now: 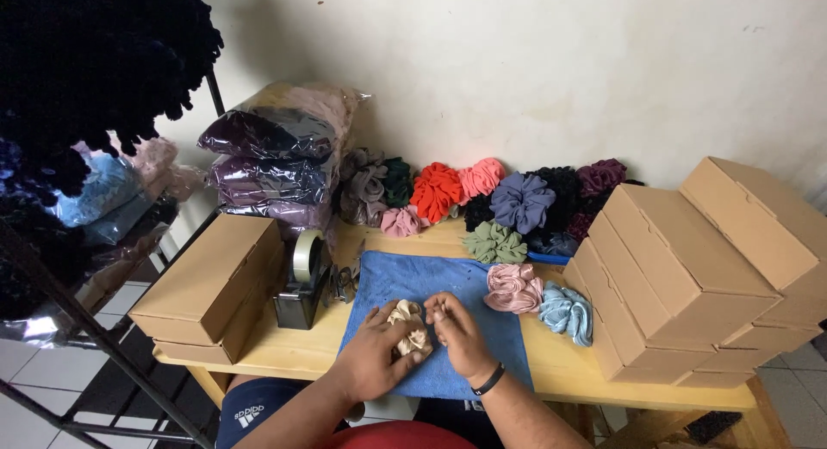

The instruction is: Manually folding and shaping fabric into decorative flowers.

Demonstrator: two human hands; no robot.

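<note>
Gripping a crumpled beige fabric scrunchie [410, 327], the left hand [376, 354] and right hand [458, 331] both close on it. They work over a blue towel [431, 281] on the wooden table [551, 367].

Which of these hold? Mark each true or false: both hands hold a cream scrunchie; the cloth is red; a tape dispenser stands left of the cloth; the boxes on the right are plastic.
1. Left hand and right hand hold the cream scrunchie: true.
2. The cloth is red: false, blue.
3. A tape dispenser stands left of the cloth: true.
4. The boxes on the right are plastic: false, brown cardboard.
</note>
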